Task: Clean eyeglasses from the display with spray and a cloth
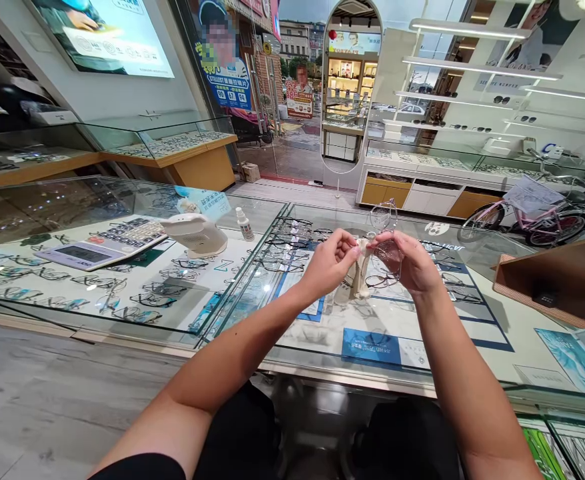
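Observation:
Above the glass counter, my left hand (330, 261) pinches a pale cream cloth (359, 283) that hangs down in folds between my hands. My right hand (415, 260) is closed on a thin-framed pair of eyeglasses (384, 215), held tilted with one lens up and the other below by my palm. The cloth meets the eyeglasses close to my fingertips; exactly which part it touches is too small to tell. Beneath my hands, several eyeglass frames (287, 243) lie in rows inside the display case (317, 365).
Left on the counter are a calculator (107, 243), a white rounded device (195, 233) and a small white bottle (244, 224). A brown wooden stand (547, 283) is at the right. Beyond the counter stand an oval mirror (351, 143), a pink bicycle (537, 217) and more display cases (187, 150).

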